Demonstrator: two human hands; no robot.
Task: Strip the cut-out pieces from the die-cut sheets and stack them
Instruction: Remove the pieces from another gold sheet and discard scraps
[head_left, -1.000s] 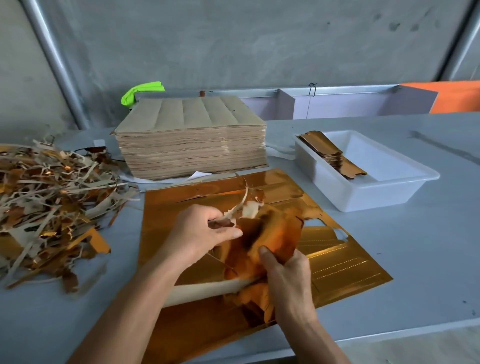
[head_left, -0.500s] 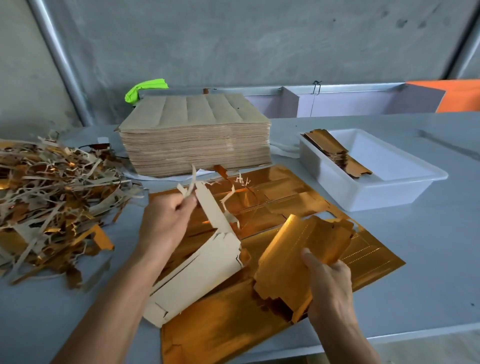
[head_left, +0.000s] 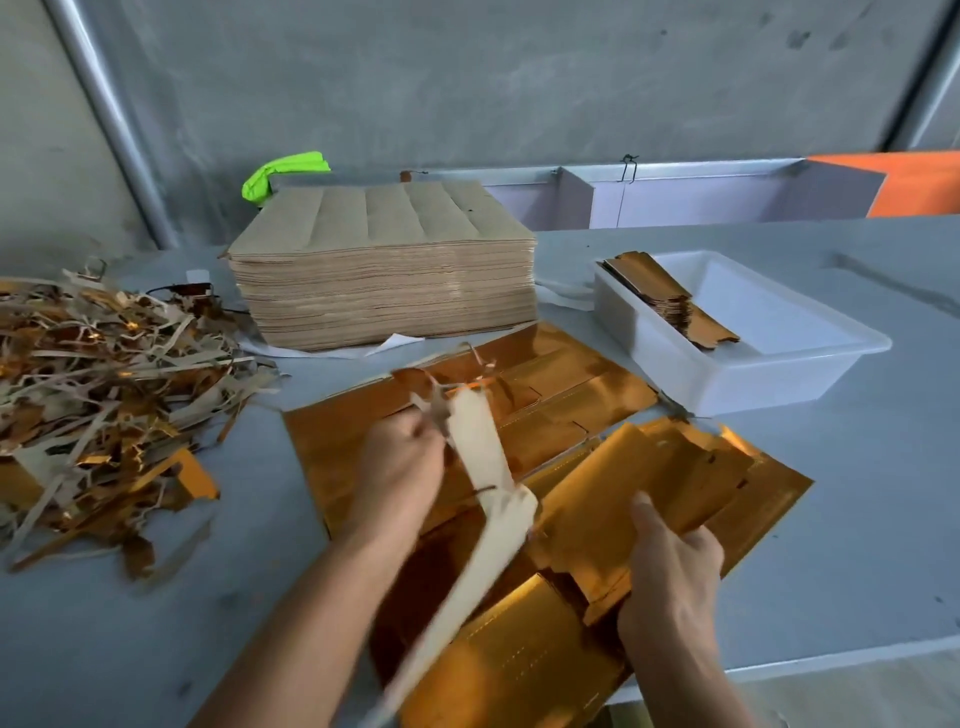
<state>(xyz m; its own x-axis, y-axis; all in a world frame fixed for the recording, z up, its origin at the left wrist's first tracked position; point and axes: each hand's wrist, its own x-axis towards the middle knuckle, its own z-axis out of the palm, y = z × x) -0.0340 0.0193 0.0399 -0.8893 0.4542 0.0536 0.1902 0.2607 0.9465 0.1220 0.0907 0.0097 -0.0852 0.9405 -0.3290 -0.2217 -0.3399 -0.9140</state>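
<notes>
Two bare hands work over a gold foil die-cut sheet (head_left: 363, 441) lying flat on the grey surface (head_left: 857, 493). The left hand (head_left: 400, 467) has its grip closed on a long waste strip (head_left: 488, 499) whose pale back faces the camera; the strip is motion-blurred and runs from the fingers down toward the near edge. The right hand (head_left: 670, 566) holds a gold cut-out piece (head_left: 639, 467) with its thumb pressed on top, the piece lifted slightly above the sheet. Behind the sheet stands a tall stack of brown sheets (head_left: 384, 270), back side up. To the right, a white plastic tray (head_left: 779, 364) holds a small stack of stripped gold pieces (head_left: 670, 306) leaning at its far-left corner. Left of the sheet, a loose heap of scrap strips (head_left: 104, 395) lies on the surface. A bright green cloth (head_left: 280, 171) shows behind the brown stack.
</notes>
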